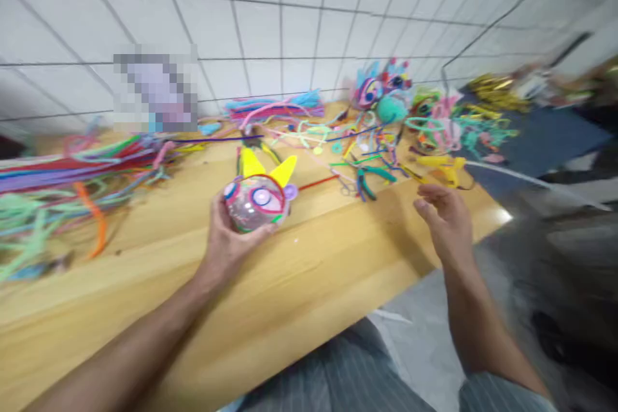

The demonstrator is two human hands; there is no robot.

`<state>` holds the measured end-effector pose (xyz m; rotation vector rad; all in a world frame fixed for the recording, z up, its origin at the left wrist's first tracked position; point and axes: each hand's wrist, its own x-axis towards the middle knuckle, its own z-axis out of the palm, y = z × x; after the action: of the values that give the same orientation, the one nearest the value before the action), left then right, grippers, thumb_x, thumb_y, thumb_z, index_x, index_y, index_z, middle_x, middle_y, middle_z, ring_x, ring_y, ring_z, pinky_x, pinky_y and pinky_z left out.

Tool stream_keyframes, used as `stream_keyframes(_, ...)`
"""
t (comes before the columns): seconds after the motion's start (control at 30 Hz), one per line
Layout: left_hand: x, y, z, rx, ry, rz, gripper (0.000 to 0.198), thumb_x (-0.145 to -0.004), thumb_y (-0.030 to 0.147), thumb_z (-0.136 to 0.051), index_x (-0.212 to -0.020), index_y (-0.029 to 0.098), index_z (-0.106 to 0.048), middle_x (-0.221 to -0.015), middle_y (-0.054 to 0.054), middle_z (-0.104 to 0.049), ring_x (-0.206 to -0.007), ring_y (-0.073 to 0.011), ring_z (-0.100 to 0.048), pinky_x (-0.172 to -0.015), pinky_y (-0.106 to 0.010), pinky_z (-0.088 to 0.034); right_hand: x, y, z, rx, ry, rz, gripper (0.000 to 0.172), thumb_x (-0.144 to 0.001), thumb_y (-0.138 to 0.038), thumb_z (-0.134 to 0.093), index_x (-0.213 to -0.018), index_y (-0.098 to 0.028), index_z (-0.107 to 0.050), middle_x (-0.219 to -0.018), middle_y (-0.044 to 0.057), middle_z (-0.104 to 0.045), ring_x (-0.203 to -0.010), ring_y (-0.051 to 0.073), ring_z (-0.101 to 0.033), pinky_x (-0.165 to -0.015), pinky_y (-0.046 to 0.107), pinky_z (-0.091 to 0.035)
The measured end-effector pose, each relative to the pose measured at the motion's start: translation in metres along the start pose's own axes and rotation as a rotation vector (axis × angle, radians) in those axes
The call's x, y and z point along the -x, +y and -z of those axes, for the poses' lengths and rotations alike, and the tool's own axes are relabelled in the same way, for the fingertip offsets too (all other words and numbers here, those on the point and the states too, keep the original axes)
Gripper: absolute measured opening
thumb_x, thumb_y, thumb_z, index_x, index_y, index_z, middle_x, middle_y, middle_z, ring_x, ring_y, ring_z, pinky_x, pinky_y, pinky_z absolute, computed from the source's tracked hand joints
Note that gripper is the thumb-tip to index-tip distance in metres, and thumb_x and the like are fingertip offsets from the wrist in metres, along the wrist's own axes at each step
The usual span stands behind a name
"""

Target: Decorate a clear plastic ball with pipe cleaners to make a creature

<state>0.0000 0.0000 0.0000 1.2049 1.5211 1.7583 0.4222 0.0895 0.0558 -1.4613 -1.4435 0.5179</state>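
Note:
My left hand [232,232] is wrapped round a clear ball craft figure [253,209]. The ball carries pink-and-blue ringed eyes, two pointed yellow ears on top and a small purple coil at its side. Over the table's right end hangs my right hand [447,219], fingers loosely curled and apart, with nothing seen in them. Just beyond it lies a yellow glue gun [447,170] with a white cord. Teal-handled pliers [374,180] rest left of that hand. A red pipe cleaner [318,183] lies just right of the ball.
Bundles of coloured pipe cleaners [87,167] cover the left of the wooden table [299,296]; more pink and blue ones [275,108] lie by the tiled wall. Finished-looking decorated balls [381,93] stand at the back right, near green and gold strands. The table's edge runs close before me.

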Motion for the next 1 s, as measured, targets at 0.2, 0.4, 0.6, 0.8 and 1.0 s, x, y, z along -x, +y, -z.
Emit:
stream_keyframes(0.2, 0.004, 0.004, 0.002, 0.009, -0.043, -0.025, 0.112, -0.064, 0.059, -0.111, -0.154, 0.029, -0.052, -0.163, -0.016, -0.062, -0.152, -0.0381, -0.067, -0.127, -0.054, -0.06, 0.056, -0.081, -0.114, -0.385, -0.68, 0.071, 0.072, -0.093, -0.068, -0.089, -0.15, -0.034, -0.063, -0.165, 0.013, -0.065, -0.158, 0.034, -0.06, -0.132, 0.06, -0.05)
stream_keyframes(0.4, 0.006, 0.006, -0.003, 0.059, -0.014, -0.059, 0.112, -0.066, 0.063, -0.11, -0.155, 0.029, -0.052, -0.17, -0.018, -0.058, -0.158, -0.0386, -0.063, -0.132, -0.055, -0.055, 0.079, -0.113, -0.168, -0.653, -0.885, -0.129, 0.086, -0.09, -0.068, -0.093, -0.158, -0.036, -0.053, -0.179, 0.012, -0.054, -0.165, 0.036, -0.055, -0.139, 0.064, -0.044)
stream_keyframes(0.6, 0.005, 0.005, -0.004, 0.081, -0.015, -0.105, 0.117, -0.065, 0.066, -0.111, -0.157, 0.028, -0.05, -0.168, -0.019, -0.06, -0.16, -0.0397, -0.062, -0.133, -0.055, -0.055, 0.092, -0.124, -0.179, -0.876, -0.957, -0.27, 0.07, -0.092, -0.054, -0.095, -0.151, -0.038, -0.061, -0.168, 0.004, -0.068, -0.161, 0.03, -0.061, -0.139, 0.055, -0.047)
stream_keyframes(0.8, 0.009, 0.002, -0.007, 0.084, -0.022, -0.114, 0.122, -0.062, 0.07, -0.111, -0.159, 0.029, -0.05, -0.168, -0.019, -0.061, -0.155, -0.0392, -0.067, -0.13, -0.054, -0.057, 0.094, -0.126, -0.183, -0.924, -0.923, -0.327, 0.067, -0.088, -0.052, -0.096, -0.148, -0.039, -0.068, -0.164, 0.0, -0.072, -0.16, 0.03, -0.061, -0.14, 0.055, -0.046)
stream_keyframes(1.0, 0.01, 0.002, -0.006, 0.092, -0.044, -0.122, 0.121, -0.064, 0.069, -0.111, -0.161, 0.03, -0.049, -0.171, -0.019, -0.058, -0.162, -0.0404, -0.06, -0.135, -0.057, -0.053, 0.095, -0.127, -0.183, -0.936, -0.905, -0.342, 0.068, -0.085, -0.051, -0.096, -0.146, -0.039, -0.069, -0.162, 0.0, -0.074, -0.162, 0.03, -0.059, -0.142, 0.055, -0.044)
